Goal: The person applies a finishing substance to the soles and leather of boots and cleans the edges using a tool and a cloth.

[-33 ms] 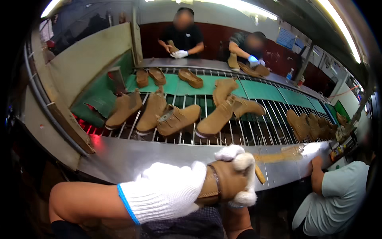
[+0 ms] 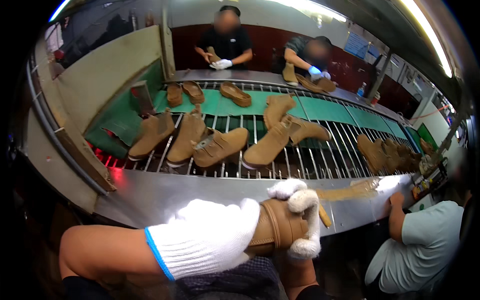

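Observation:
A tan leather boot [image 2: 287, 227] is held up between my two hands, in front of the metal ledge's near edge. My left hand [image 2: 212, 235], in a white knit glove with a blue cuff edge, is closed on the boot's left part and covers much of it. My right hand [image 2: 306, 215], also white-gloved, curls its fingers and thumb around the boot's right end. A stitched seam and a raised strap show between the hands. The boot's underside is out of sight. Beside my right hand, a thin yellowish stick [image 2: 324, 216] lies on the ledge.
Several tan boots [image 2: 267, 147] lie on the metal rod rack [image 2: 345, 155] beyond the ledge [image 2: 150, 192]. Tan soles [image 2: 235, 94] rest on the green belt [image 2: 325, 109]. Two workers handle footwear across it. Another person [image 2: 425, 240] is close at right; a panel [image 2: 115, 60] stands left.
The boot has turned slightly in my hands, so its strap shows more plainly. Both hands keep their hold. The whole view has shifted a little.

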`<state>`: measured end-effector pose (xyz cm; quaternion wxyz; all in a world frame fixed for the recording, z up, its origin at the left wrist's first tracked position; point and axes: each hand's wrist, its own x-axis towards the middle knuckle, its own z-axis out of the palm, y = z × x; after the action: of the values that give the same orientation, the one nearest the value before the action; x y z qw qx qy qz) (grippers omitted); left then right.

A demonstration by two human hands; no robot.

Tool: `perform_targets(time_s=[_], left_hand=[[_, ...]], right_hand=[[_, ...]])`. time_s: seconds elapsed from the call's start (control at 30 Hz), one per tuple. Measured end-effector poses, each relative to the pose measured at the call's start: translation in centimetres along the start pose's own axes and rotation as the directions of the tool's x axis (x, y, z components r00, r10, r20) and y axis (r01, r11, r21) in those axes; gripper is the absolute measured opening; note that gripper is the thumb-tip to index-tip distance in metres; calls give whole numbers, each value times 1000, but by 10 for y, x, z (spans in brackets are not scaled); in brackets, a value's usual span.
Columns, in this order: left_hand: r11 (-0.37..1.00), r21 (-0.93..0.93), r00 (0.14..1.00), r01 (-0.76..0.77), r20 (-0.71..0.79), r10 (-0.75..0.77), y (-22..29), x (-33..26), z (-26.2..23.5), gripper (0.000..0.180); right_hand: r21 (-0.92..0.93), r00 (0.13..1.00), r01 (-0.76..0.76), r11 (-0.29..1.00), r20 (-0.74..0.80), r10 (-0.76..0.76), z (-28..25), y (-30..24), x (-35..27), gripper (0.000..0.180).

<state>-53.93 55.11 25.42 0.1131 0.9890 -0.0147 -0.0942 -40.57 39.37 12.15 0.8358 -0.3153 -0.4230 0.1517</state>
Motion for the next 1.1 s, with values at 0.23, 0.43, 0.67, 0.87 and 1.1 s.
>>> perform_targets(time_s=[0.23,0.43,0.67,0.87,1.1], left_hand=[[985,52,986,-167,2,167,16,33,-15,68],[871,-226,896,-436,-200,397,1,54,-4,72],[694,-411,784,-591,-495,374,-1,43,53,59],[707,-324,757,-628,-462,461,9,29,41,66],[601,-259,640,-756,-489,594,17,3,70,59]], right_hand=[[-148,978,192,970,-56,-202,-16,-30,-5,48],[-594,982,69,802,-101,-160,-33,-76,-33,47],[-680,954,282,677,127,-270,-47,-83,-66,36],[-755,963,268,598,224,-149,-36,-111,-75,34],[-678,971,193,710,238,-38,-2,-127,-101,20]])
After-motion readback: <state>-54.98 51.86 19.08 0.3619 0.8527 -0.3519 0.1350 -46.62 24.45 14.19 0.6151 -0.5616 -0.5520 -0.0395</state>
